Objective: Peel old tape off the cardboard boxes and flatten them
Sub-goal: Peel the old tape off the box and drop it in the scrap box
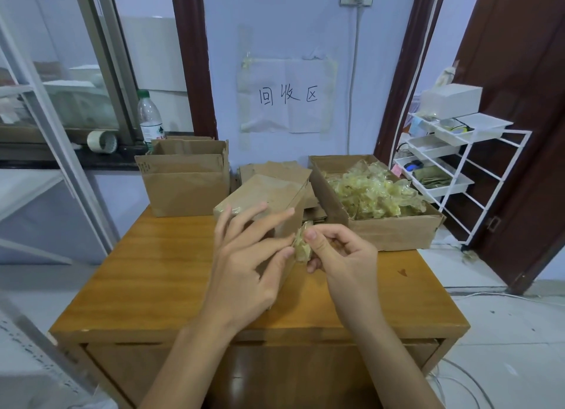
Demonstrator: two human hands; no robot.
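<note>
Two hands meet mid-table: my right hand [339, 253] pinches a tape wad [302, 246]; my left hand [247, 256], fingers spread, touches the box [269, 194].

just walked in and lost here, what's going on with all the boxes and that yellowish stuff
A person is stripping old tape off cardboard boxes at a wooden table. The right hand pinches a crumpled wad of tape, while the left hand steadies the small box being worked on. An open box on the right holds a pile of peeled tape. Another open box stands at the back left, apparently not yet flattened.
</note>
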